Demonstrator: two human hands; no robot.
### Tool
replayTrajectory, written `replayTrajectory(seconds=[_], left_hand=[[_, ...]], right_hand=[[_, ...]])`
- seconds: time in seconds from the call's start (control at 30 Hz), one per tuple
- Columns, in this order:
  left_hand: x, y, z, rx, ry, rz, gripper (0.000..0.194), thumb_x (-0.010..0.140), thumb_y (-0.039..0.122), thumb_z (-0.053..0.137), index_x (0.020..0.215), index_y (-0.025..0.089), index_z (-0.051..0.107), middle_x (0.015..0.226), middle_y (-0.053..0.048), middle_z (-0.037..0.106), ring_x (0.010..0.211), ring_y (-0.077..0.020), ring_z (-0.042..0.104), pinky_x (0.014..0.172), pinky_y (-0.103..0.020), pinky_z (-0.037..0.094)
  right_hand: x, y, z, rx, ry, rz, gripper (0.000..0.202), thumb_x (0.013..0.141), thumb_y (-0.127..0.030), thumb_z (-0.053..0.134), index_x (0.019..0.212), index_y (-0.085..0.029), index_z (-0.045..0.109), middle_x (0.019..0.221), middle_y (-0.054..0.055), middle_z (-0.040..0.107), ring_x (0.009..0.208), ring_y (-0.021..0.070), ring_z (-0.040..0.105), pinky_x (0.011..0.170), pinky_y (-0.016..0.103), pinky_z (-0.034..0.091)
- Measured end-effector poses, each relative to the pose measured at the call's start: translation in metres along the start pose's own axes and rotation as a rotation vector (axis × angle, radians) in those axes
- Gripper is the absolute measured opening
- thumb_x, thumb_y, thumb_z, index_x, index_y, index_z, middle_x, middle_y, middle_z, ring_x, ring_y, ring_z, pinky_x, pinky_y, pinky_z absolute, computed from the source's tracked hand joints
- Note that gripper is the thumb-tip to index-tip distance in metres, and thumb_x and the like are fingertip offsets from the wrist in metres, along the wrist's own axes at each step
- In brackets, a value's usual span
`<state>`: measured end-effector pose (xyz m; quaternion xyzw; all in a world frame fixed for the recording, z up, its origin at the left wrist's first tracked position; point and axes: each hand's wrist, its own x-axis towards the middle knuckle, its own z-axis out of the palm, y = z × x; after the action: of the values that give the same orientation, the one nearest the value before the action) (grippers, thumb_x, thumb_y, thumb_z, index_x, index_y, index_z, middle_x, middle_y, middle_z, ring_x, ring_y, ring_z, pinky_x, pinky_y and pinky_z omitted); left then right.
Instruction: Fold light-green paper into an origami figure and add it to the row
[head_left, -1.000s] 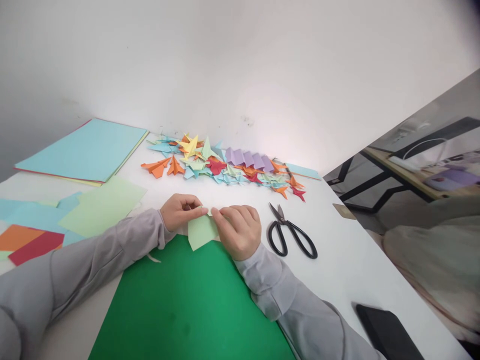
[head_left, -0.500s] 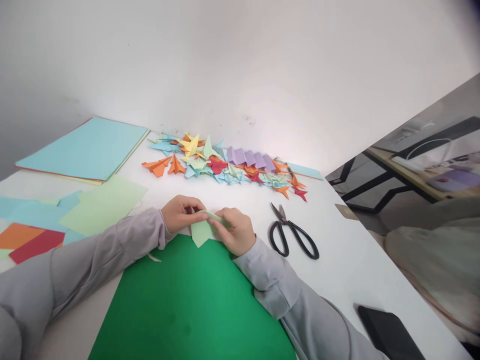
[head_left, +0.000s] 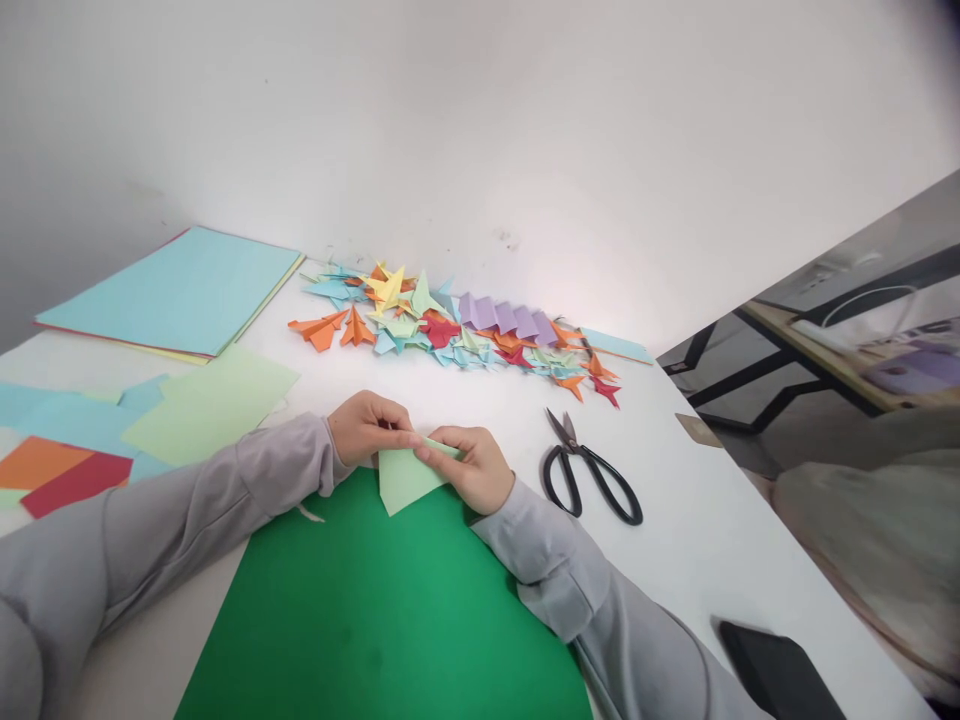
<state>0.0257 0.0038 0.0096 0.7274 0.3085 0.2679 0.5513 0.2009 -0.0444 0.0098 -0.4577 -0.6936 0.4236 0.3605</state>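
- While a stack of large coloured paper sheets [head_left: 180,290], pale blue on top, lies beyond and left of the green sheet [head_left: 382,610], loose cut paper pieces [head_left: 214,400] in light green, blue, orange and red overlap at its left.
- The person's left hand [head_left: 367,425] is at the far edge of the green sheet, pinching the upper edge of a light-green folded paper [head_left: 409,480] between thumb and fingers.
- That folded paper hangs over the far edge of the green sheet, one corner pointing down; its visible face has become broader and its notched lower outline has gone from view, which suggests it has been turned or a flap shifted.
- Beyond the green sheet runs a cluster of folded paper shapes [head_left: 386,290], with a pleated purple paper strip [head_left: 506,318] among them.
- The right hand [head_left: 476,470] grips the paper's right side, its thumb now meeting the left thumb at the upper edge, so both hands seem to steady one fold.
- To the right of the green sheet lie black-handled scissors [head_left: 576,449], blades slightly parted; nearer the person, also right, is a flat black object [head_left: 780,670], perhaps a phone.
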Motion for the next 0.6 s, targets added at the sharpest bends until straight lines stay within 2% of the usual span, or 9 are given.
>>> replayTrajectory(seconds=[0.2,0.37,0.6], left_hand=[[-0.0004,0.0018,0.0013,-0.035,-0.007,0.011,0.032,0.071,0.039,0.058,0.057,0.01,0.057,0.05,0.002,0.045,0.048,-0.0072,0.04,0.043,-0.02,0.032],[-0.0007,0.0036,0.0009,0.0,0.017,-0.001,0.034,0.07,0.041,0.059,0.055,0.011,0.055,0.046,0.003,0.043,0.044,-0.0064,0.039,0.041,-0.019,0.03],[-0.0016,0.0088,0.0031,-0.08,0.036,-0.042,0.037,0.067,0.043,0.061,0.052,0.011,0.052,0.044,0.005,0.04,0.042,-0.0048,0.035,0.038,-0.018,0.026]], right_hand=[[0.0012,0.0023,-0.0003,0.123,-0.041,0.086,0.033,0.069,-0.043,0.061,0.054,-0.013,0.059,0.045,-0.005,0.037,0.044,0.0058,0.03,0.041,0.02,0.023],[0.0012,0.0014,-0.0006,0.133,-0.01,0.087,0.035,0.069,-0.045,0.059,0.053,-0.014,0.056,0.044,-0.006,0.035,0.043,0.0052,0.027,0.039,0.021,0.02],[0.0013,0.0003,0.0013,0.265,0.024,0.179,0.046,0.068,-0.051,0.058,0.043,-0.017,0.04,0.035,-0.008,0.028,0.034,0.0036,0.024,0.034,0.021,0.014]])
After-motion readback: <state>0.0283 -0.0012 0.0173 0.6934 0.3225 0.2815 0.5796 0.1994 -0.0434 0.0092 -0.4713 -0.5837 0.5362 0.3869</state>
